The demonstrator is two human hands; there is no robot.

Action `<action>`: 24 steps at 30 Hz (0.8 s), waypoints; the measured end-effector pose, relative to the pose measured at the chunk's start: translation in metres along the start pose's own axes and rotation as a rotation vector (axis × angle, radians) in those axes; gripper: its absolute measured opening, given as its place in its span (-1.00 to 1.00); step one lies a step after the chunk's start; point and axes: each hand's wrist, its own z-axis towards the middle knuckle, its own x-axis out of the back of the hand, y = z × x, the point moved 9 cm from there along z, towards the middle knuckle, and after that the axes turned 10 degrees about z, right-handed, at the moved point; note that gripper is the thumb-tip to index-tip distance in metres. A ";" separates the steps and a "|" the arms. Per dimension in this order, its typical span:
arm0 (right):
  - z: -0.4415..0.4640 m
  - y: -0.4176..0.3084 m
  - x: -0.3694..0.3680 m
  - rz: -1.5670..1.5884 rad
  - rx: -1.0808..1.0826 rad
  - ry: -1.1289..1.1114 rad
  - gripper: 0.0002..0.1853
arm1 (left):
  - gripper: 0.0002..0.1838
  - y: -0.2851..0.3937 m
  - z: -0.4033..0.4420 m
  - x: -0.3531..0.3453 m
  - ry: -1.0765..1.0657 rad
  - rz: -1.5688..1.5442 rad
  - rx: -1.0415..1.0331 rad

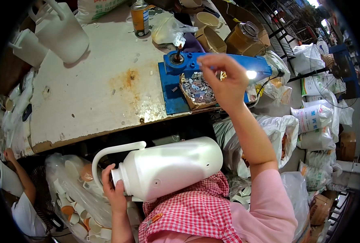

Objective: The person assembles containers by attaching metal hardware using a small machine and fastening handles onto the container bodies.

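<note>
A white plastic jug body (176, 164) with a curved handle lies on its side across the lap, over a red checked apron (188, 214). My left hand (114, 186) grips it at the neck, near the lower end of the handle. Raised above a box of small metal pieces (197, 89), my right hand (224, 75) has thumb and index finger pinched together; whatever is between the fingertips is too small to name. Just left of that hand, a dark upright pin stands on a blue metal tool (194, 58) at the table's right edge.
On the stained white table (103, 93) stand white jugs (62, 34), a spray can (140, 18) and a plastic bag (165, 30). Bags of white and orange parts (80, 206) lie below left. A fan (334, 67) and sacks are at right. Another person's arm (22, 174) shows far left.
</note>
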 end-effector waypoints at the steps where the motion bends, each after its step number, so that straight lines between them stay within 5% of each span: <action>1: 0.012 -0.011 0.000 0.032 0.104 0.060 -0.83 | -0.44 0.000 -0.001 0.000 -0.001 0.003 -0.003; 6: 0.043 -0.022 -0.022 -0.065 0.296 -0.017 -0.86 | -0.44 0.001 0.000 0.002 0.014 0.067 -0.029; 9: 0.033 -0.043 -0.037 -0.384 0.645 -0.143 -0.82 | -0.45 0.003 0.001 0.001 0.011 0.036 -0.028; 19: 0.022 -0.049 -0.040 -0.581 0.741 -0.172 -0.89 | -0.49 0.003 0.001 0.007 0.051 0.055 -0.075; 22: -0.009 -0.045 0.002 -0.245 0.253 -0.020 -0.91 | -0.52 0.001 -0.004 0.051 0.180 0.058 -0.060; 24: -0.065 -0.011 0.015 -0.114 -0.182 -0.119 -0.81 | -0.53 0.008 -0.008 0.084 0.287 -0.054 0.012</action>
